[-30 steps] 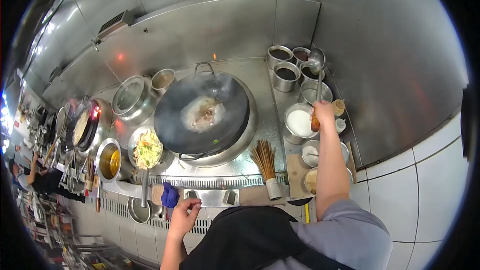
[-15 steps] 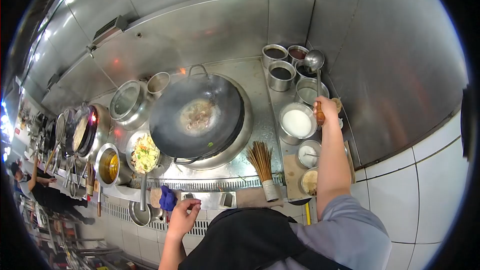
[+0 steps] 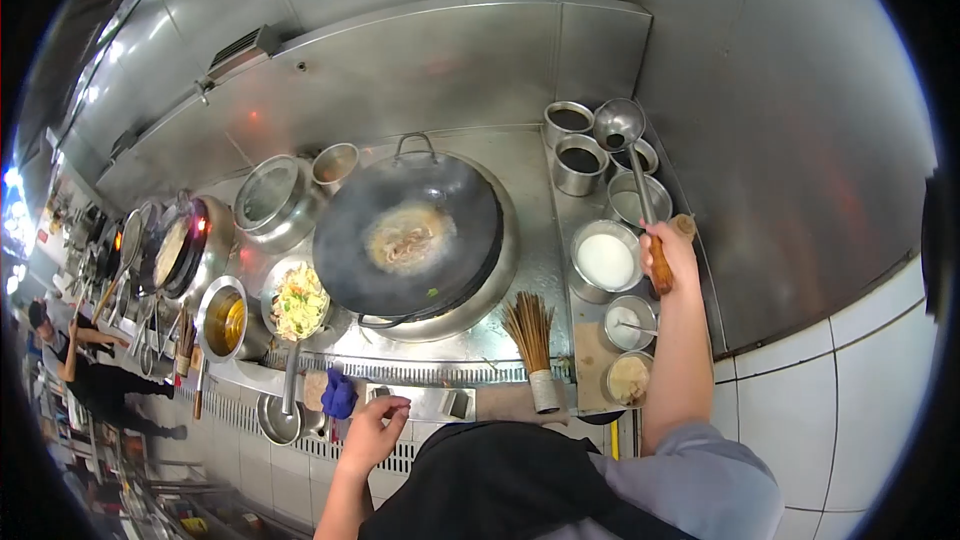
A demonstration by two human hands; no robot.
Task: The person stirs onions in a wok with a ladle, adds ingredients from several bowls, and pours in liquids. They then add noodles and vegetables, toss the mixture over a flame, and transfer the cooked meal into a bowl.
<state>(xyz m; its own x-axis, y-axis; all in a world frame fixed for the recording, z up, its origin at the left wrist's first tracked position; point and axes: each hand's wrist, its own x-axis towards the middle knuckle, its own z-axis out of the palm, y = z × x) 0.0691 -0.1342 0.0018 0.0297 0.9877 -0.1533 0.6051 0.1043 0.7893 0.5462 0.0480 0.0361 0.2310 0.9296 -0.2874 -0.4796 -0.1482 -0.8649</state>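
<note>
My right hand is closed round the wooden end of a long-handled ladle. The ladle's steel bowl hangs over the sauce pots at the back right; I cannot make out its contents. Left of it, a black wok sits on the burner with a little steaming liquid and some pale pieces at its bottom. My left hand hovers at the counter's front edge, fingers loosely bent, thumb apart, holding nothing. Beside it lies a blue cloth.
Steel pots hold dark sauces, white liquid, white powder and a pale yellow seasoning. A bamboo brush lies in front. Left are chopped vegetables, an oil pot and another person.
The ladle's bowl has swung slightly left over the sauce pots, and my right hand has moved lower and right in view. My left hand stays nearly put. The whole view has shifted a little.
</note>
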